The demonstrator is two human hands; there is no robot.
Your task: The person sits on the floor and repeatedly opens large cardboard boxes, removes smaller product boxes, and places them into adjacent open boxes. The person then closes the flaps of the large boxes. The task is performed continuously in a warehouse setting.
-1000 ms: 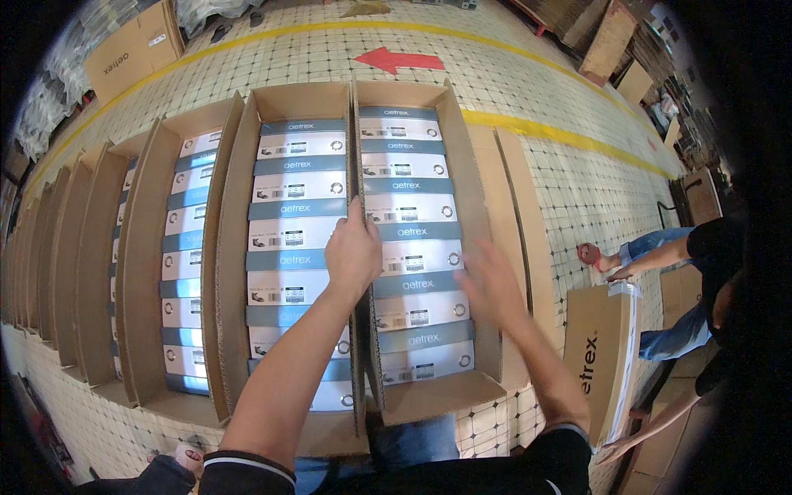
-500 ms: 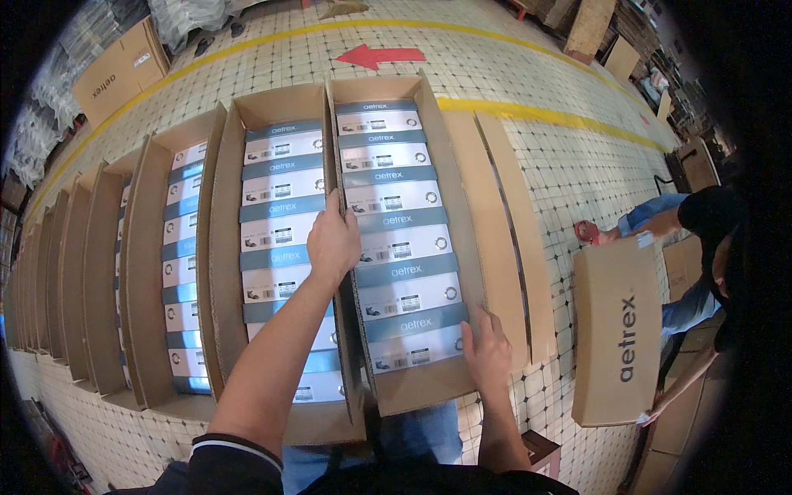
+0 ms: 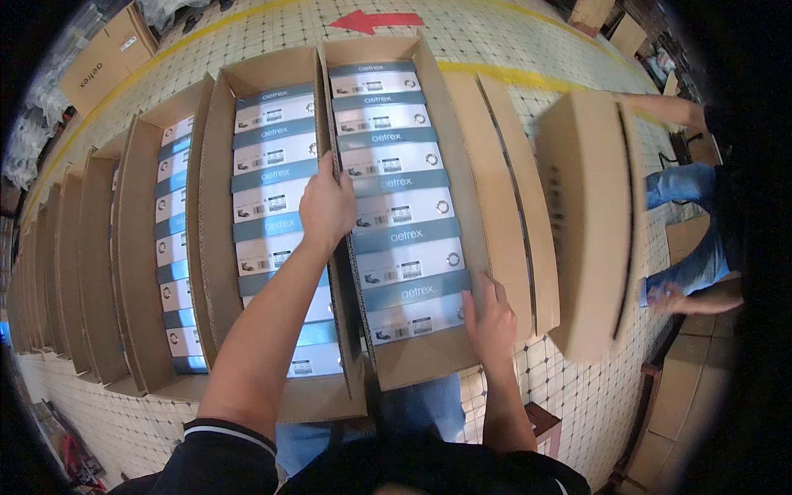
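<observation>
In front of me stands a long brown carton, open at the top. Inside it, a row of white shoe boxes with blue-grey lids runs from near to far. My left hand is closed over the carton's left wall, where it meets the neighbouring open carton. On the right wall, close to the front corner, my right hand grips the edge with the thumb inside and the fingers over the outside.
More open cartons line up to the left. Right of mine lies a closed carton with a dark seam. A co-worker's hand touches another brown carton; their other hand is off it. A red floor arrow lies beyond.
The co-worker's carton has moved left, up beside the closed one, and turned; one of their hands has let go. My hands keep their hold while the view shifts slightly.
</observation>
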